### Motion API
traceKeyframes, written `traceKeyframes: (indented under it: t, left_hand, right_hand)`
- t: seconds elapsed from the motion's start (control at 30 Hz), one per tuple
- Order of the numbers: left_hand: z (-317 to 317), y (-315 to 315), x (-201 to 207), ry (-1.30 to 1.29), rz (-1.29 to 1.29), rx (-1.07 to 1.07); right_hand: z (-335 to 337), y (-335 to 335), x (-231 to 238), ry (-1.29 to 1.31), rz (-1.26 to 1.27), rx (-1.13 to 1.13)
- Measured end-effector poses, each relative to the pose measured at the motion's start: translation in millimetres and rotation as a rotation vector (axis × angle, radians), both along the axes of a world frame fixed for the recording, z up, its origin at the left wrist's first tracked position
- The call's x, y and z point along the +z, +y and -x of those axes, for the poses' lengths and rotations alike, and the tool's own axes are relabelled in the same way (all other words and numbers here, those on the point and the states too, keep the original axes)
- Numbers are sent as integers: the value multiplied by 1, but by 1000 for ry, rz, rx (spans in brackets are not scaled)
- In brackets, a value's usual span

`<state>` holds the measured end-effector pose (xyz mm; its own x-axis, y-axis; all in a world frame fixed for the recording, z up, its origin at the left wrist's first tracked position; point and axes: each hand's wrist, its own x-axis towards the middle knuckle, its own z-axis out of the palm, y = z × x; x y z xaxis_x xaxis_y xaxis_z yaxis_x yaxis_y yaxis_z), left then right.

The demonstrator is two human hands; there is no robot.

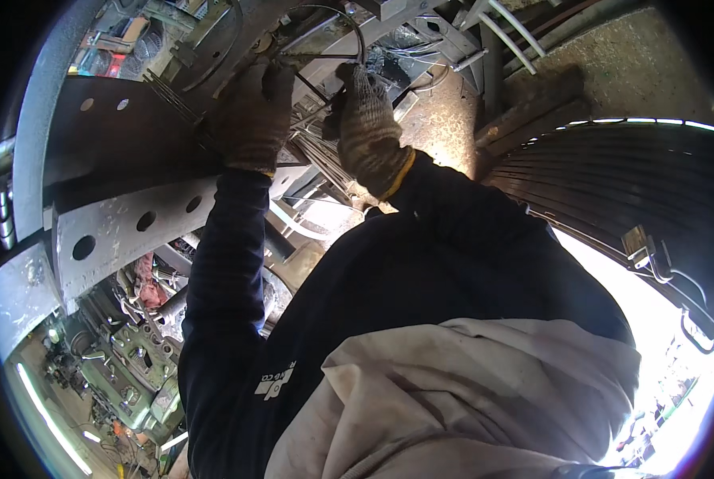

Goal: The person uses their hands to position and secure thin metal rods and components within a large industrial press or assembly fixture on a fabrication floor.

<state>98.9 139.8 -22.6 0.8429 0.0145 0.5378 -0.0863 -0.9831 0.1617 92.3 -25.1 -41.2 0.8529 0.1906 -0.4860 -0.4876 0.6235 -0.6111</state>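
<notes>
Both my arms, in dark sleeves and knitted work gloves, reach up to the underside of a vehicle. My left hand (pixel 253 112) is closed against the frame, its fingers curled round a thin dark wire (pixel 355 36) that loops above. My right hand (pixel 366 128) pinches the same wire just beside it, fingertips up. A bundle of thin metal lines (pixel 319 153) runs between and below the two wrists.
A grey frame rail with round holes (pixel 125 227) crosses at the left. A dark ribbed wheel arch (pixel 628 184) curves at the right. White tubes (pixel 505 36) run along the top. Green machinery (pixel 137 359) sits at the lower left. A pale cloth (pixel 469 399) lies over my chest.
</notes>
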Motion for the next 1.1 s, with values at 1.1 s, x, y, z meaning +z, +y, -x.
traceKeyframes:
  t: [1.1]
  left_hand:
    - [12,-29,24,-153,-171,-75]
  right_hand:
    - [-6,-31,-68,-904,709,-98]
